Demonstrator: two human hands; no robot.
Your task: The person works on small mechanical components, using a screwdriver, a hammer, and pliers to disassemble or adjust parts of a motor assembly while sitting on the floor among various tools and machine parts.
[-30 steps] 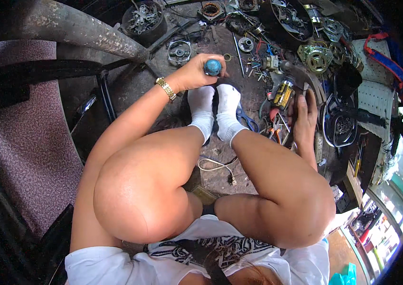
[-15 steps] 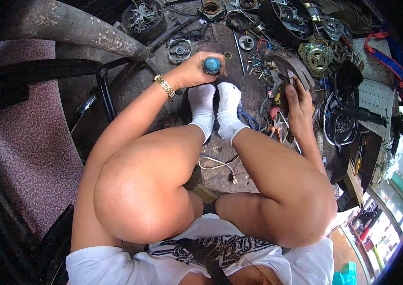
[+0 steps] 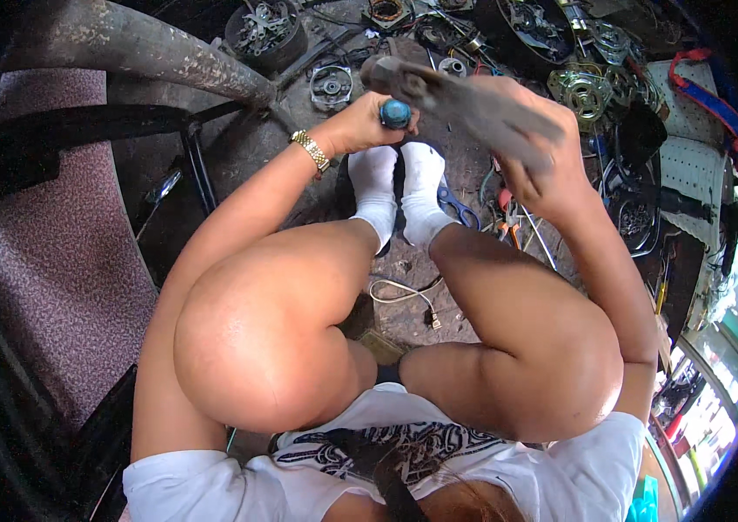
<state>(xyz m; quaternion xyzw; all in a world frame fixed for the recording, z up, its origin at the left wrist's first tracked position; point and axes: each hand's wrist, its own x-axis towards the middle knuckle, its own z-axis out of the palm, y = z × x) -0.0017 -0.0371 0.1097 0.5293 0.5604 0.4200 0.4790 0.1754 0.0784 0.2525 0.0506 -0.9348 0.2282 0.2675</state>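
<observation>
My left hand (image 3: pixel 358 127) is closed around an upright tool with a round blue handle (image 3: pixel 395 114). From above only the handle's butt shows; the working end is hidden beneath the hand, just beyond my white-socked feet (image 3: pixel 422 174). In my right hand (image 3: pixel 560 178), raised high, is a claw hammer (image 3: pixel 460 104), blurred by motion. Its head reaches left toward the blue handle, without clear contact visible; the hammer's handle is mostly hidden. Below it, scissors with blue handles (image 3: pixel 460 209) lie beside my right foot. Orange-handled pliers (image 3: pixel 513 230) rest farther right.
A round motor housing (image 3: pixel 331 85) and a tub of metal parts (image 3: pixel 265 35) stand at the far left. More motor parts (image 3: pixel 580 91) crowd the far right. A pale cable (image 3: pixel 399 294) lies between my legs. A chair (image 3: pixel 56 270) and thick pole (image 3: pixel 143 56) occupy the left side.
My right hand has lifted the hammer and swung it leftward, from over the right-hand tools to near the blue handle. The left hand keeps its grip, almost in place.
</observation>
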